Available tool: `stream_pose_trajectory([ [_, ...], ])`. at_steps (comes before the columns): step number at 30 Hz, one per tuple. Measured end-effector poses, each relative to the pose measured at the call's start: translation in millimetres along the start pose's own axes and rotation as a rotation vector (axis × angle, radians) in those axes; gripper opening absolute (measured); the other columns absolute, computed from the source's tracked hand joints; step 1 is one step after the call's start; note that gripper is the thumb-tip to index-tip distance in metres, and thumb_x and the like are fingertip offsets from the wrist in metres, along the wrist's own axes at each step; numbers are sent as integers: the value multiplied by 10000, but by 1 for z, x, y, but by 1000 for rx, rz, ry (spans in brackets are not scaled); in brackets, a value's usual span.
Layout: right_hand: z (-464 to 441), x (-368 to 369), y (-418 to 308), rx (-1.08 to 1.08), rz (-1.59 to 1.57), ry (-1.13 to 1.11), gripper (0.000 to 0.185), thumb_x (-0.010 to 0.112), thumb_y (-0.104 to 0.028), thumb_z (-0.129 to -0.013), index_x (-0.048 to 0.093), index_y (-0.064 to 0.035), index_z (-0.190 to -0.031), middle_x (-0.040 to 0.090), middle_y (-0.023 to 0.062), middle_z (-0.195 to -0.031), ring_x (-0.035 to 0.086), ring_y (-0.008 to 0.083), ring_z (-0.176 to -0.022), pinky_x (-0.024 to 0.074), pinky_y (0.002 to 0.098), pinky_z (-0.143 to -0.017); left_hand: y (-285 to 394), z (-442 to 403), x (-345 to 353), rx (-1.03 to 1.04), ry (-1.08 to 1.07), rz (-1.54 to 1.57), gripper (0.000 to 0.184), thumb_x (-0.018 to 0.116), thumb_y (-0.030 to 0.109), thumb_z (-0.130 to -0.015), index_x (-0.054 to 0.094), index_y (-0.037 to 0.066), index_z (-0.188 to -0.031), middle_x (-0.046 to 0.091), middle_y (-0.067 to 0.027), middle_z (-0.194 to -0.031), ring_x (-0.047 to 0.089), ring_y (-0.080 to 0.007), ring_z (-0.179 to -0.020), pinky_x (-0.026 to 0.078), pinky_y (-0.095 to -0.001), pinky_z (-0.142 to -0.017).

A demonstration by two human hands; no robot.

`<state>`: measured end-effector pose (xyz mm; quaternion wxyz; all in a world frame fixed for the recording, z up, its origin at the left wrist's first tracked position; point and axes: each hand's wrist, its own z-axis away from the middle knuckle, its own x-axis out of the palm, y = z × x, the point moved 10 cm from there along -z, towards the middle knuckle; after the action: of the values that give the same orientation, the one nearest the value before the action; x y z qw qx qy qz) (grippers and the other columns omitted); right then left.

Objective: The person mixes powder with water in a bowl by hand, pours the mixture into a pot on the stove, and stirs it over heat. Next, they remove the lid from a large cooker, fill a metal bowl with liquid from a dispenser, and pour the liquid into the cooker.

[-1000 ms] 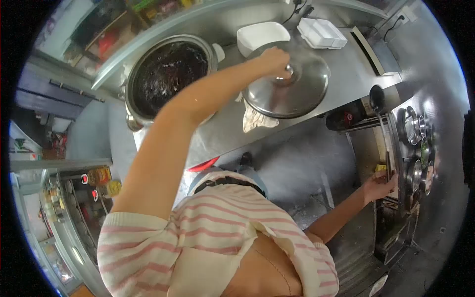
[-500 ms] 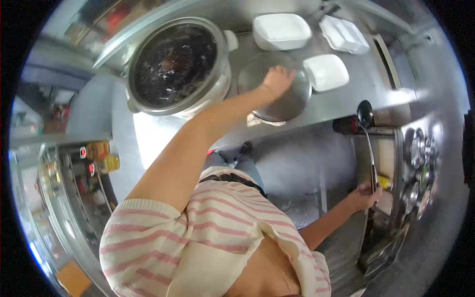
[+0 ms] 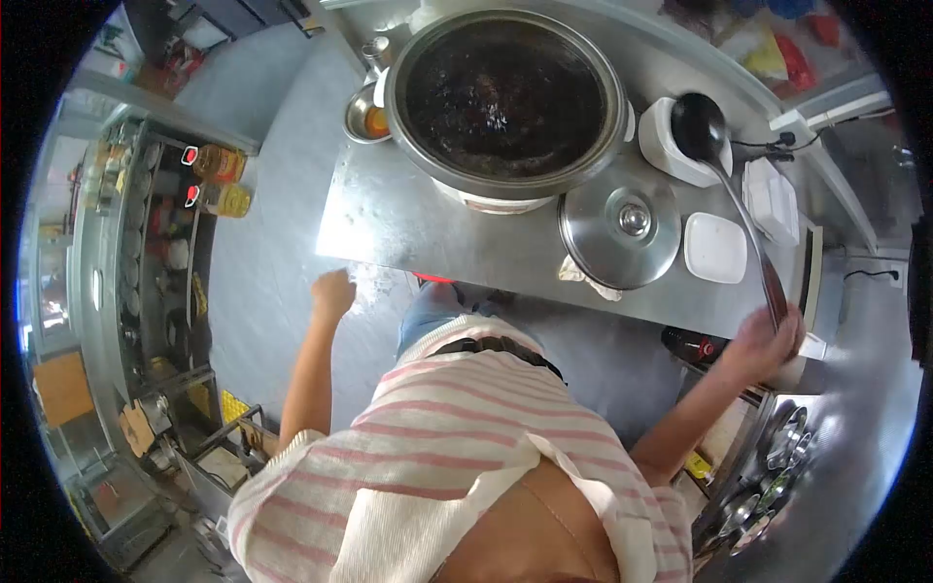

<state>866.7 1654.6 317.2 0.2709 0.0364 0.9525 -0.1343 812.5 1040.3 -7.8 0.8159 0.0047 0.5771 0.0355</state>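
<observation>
My right hand (image 3: 768,343) is wrapped round the handle of a dark ladle (image 3: 698,126), whose bowl hangs over a white container (image 3: 671,146). My left hand (image 3: 333,293) is off the table's front edge with its fingers curled in; whether anything is inside cannot be made out. A large round pot (image 3: 505,102) of dark liquid stands uncovered on the steel table (image 3: 389,219). To its right a metal lid (image 3: 627,228) with a round knob lies flat, partly over a crumpled cloth (image 3: 589,279).
A white container lid (image 3: 715,248) and stacked foam boxes (image 3: 771,199) are at the right of the table. A small metal bowl (image 3: 367,115) sits left of the pot. Small dishes (image 3: 763,496) are at lower right, bottles (image 3: 224,182) on the left shelf.
My left hand has left the metal lid and moved left off the table. My right hand has raised the ladle towards the white container. The view has turned, with the pot now nearer the centre.
</observation>
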Motion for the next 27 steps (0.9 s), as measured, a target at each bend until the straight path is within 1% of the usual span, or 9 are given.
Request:
stream_pose_trajectory([
  [1, -6, 27, 8, 33, -134, -76, 187, 573, -44, -723, 548, 7, -901, 529, 87, -798, 528, 159, -678, 454, 229, -454, -26, 9, 20, -64, -42, -90, 291, 568, 307, -707, 582, 57, -854, 604, -119, -795, 582, -262, -741, 449, -372, -635],
  [3, -1, 82, -11, 701, -1025, -99, 174, 558, -24, -728, 556, 11, -898, 544, 92, -773, 529, 133, -582, 464, 234, -478, -54, 49, 61, -474, -359, 602, 265, 558, 283, -729, 587, 44, -839, 607, -93, -687, 591, -206, -573, 459, -332, -529],
  [5, -25, 91, -91, 397, -1145, -210, 140, 556, 2, -720, 570, 19, -858, 560, 90, -735, 508, 111, -492, 449, 215, -475, -74, 78, 115, -545, -315, 744, 244, 553, 264, -742, 586, 43, -838, 577, -62, -578, 551, -155, -449, 440, -294, -443],
  [8, -34, 107, -151, 111, -1117, -398, 124, 563, 45, -698, 588, 24, -818, 571, 69, -693, 524, 108, -559, 407, 196, -484, -70, 118, 178, -686, -454, 801, 274, 547, 270, -757, 571, 50, -919, 596, -67, -702, 572, -163, -530, 441, -291, -454],
  [11, -35, 104, -191, -244, -1053, -395, 144, 587, 55, -668, 586, 24, -809, 564, 80, -673, 502, 139, -553, 379, 213, -491, -62, 156, 219, -870, -551, 952, 291, 538, 263, -764, 555, 58, -969, 593, -73, -795, 578, -175, -580, 444, -307, -480],
  [12, -34, 106, -195, -242, -1051, -396, 144, 587, 55, -668, 586, 24, -809, 564, 80, -673, 502, 139, -553, 379, 213, -491, -60, 169, 230, -980, -590, 1030, 295, 531, 259, -769, 548, 63, -989, 587, -73, -836, 580, -179, -603, 444, -316, -493],
  [16, -29, 109, -211, -342, -1060, -428, 162, 592, 57, -650, 589, 13, -806, 536, 69, -634, 484, 130, -524, 361, 214, -466, -64, 175, 245, -993, -621, 1053, 290, 517, 256, -777, 539, 75, -1003, 583, -66, -834, 580, -180, -611, 439, -324, -504],
  [22, -22, 109, -215, -365, -1029, -440, 181, 599, 61, -630, 591, 6, -802, 518, 64, -608, 472, 122, -505, 349, 210, -448, -65, 109, 194, -786, -358, 1077, 247, 490, 239, -773, 575, 61, -921, 587, -44, -766, 574, -153, -569, 409, -275, -455],
  [27, -27, 103, -203, -311, -1034, -405, 163, 587, 66, -640, 590, 10, -792, 542, 69, -627, 484, 128, -521, 358, 212, -463, -56, 78, 163, -703, -257, 1121, 260, 490, 247, -778, 572, 60, -938, 585, -43, -759, 572, -137, -559, 398, -246, -436],
])
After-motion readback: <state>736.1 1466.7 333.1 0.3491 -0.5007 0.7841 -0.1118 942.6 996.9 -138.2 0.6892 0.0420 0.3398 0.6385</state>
